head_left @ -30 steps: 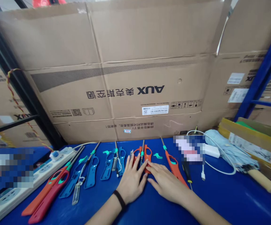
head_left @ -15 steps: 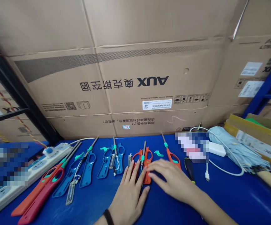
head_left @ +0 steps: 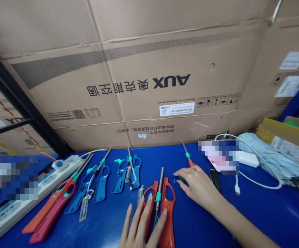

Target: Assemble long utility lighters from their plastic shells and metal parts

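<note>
My left hand (head_left: 141,225) lies at the bottom edge with its fingers spread over an opened red lighter. Its fingers touch the left casing half (head_left: 153,193), and its thumb rests on the right casing half (head_left: 168,220). Between the halves lies the metal lighter tube (head_left: 161,182) with a green collar and thin wires. A clear fuel tank (head_left: 140,193) is beside the left half. To the right, my right hand (head_left: 199,187) pinches a small green trigger (head_left: 181,178), mostly covered by the fingers. Behind that hand is an orange lighter (head_left: 190,162), partly hidden.
Two opened blue lighters (head_left: 101,186) (head_left: 119,177) lie left of centre. A whole red lighter (head_left: 52,215) and an orange one rest by a white power strip (head_left: 8,210). At right are a screwdriver (head_left: 215,179), a white charger (head_left: 249,159) and a folded umbrella (head_left: 265,158). Cardboard (head_left: 139,65) stands behind.
The opened red lighter has slid toward me under my left hand. My right hand has left it and moved right to the green trigger, which has shifted slightly nearer. The view has tilted a little.
</note>
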A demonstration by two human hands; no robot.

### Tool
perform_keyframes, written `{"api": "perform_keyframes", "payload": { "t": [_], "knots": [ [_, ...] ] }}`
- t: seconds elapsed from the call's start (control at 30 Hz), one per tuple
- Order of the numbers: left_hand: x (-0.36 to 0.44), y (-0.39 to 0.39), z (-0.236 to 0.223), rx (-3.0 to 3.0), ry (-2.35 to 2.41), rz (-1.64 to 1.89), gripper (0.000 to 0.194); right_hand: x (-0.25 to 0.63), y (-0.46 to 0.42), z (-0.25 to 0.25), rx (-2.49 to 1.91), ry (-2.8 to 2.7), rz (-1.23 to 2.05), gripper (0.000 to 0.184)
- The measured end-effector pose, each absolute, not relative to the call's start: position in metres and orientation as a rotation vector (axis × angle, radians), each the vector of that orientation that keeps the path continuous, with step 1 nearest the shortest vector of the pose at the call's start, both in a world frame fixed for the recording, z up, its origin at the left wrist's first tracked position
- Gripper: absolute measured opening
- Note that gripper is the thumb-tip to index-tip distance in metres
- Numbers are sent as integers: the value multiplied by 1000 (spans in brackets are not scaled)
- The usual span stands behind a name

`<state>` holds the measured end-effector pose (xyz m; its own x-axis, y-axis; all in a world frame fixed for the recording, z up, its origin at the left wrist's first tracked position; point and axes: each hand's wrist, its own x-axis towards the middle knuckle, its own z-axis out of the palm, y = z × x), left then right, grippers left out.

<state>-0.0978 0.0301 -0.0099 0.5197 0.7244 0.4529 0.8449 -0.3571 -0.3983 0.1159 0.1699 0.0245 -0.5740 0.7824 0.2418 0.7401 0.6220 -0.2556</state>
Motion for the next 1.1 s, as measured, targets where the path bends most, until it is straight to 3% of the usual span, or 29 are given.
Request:
{"api": "perform_keyframes", "payload": {
  "t": [0.07, 0.17, 0.33, 0.47, 0.63, 1.1],
  "knots": [
    [-94, 39, 18, -2253, -1359, -337, 60, 118, 168, 26, -1206, -2512, 195, 25],
    [-88, 65, 51, -2365, -1725, -527, 37, 123, 171, 23, -1184, -2504, 190, 28],
    [-88, 96, 43, -2483, -1807, -801, 18, 129, 181, 16, -1165, -2443, 95, 23],
    [-105, 100, 34, -2567, -1502, -811, 16, 127, 180, 14, -1097, -2401, 160, 10],
    [-124, 104, 42, -2567, -1566, -758, 17, 121, 174, 15, -1172, -2388, 284, 17],
    [-119, 103, 39, -2619, -1570, -601, 20, 126, 175, 20, -1199, -2434, 466, 5]
  ]
}}
